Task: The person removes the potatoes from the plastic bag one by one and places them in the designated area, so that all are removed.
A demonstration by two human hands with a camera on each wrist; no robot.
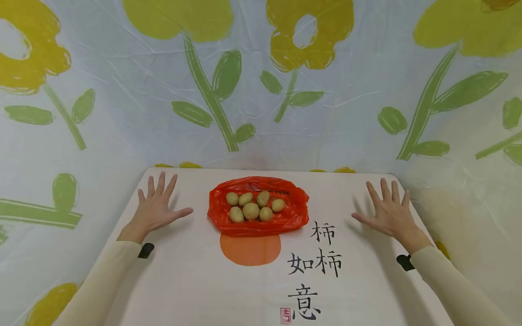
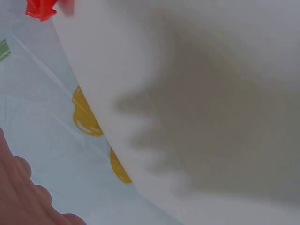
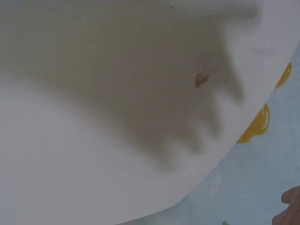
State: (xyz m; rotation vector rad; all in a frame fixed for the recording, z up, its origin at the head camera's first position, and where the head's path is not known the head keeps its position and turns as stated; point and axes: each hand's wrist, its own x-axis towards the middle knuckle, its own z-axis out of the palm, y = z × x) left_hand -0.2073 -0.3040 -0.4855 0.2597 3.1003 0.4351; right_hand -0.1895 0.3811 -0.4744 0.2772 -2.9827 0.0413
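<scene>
Several small, round, yellowish-brown potatoes (image 1: 251, 211) lie grouped in a red plastic bag (image 1: 299, 209), whose mouth is spread wide at the back middle of the table. To the left of the bag, apart from it, my left hand (image 1: 156, 210) is held with fingers straight and spread. My right hand (image 1: 389, 215) is spread in the same way, farther off on the right. Neither holds anything, and each casts a shadow on the tabletop. Only a corner of the red bag (image 2: 41, 8) enters the left wrist view.
The pale table (image 1: 183, 280) carries a printed orange shape (image 1: 250, 251) and black brushed characters (image 1: 314, 262). Behind and beside it hangs a light cloth (image 1: 342, 122) with yellow flowers. A small brownish speck (image 3: 201, 79) marks the tabletop under the right hand.
</scene>
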